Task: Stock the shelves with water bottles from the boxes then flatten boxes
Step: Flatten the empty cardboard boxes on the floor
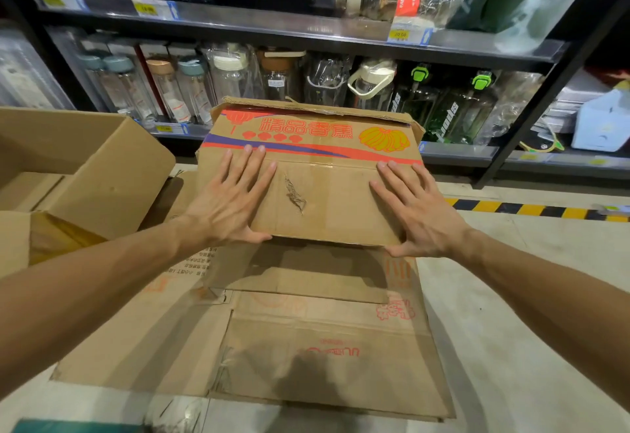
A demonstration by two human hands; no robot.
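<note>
You are in the flattening step. The banana box [327, 194] is the thing in hand: it sits on the floor [511, 279], partly collapsed, its printed side leaning away from you and its far flaps loose. Your left hand [231, 200] and right hand [419, 207] lie palm-down on its upper panel, one towards each side. The fingers [252, 163] are straight and spread, pressing rather than curled round anything, and both thumbs lie along the box's near edge.

Under the banana box and reaching back towards you is a sheet of flattened cardboard [306, 347]. To the box's left stands an open carton [102, 173], which looks not yet collapsed. Behind the box, the shelf [306, 35] and the one below it hold water bottles [238, 74], so the stocking seems largely done.

Next, you probably need to push down and forwards so the walls fold along their creases. Keep your weight even across both palms, or the box may skew instead of lying flat on the sheet.
</note>
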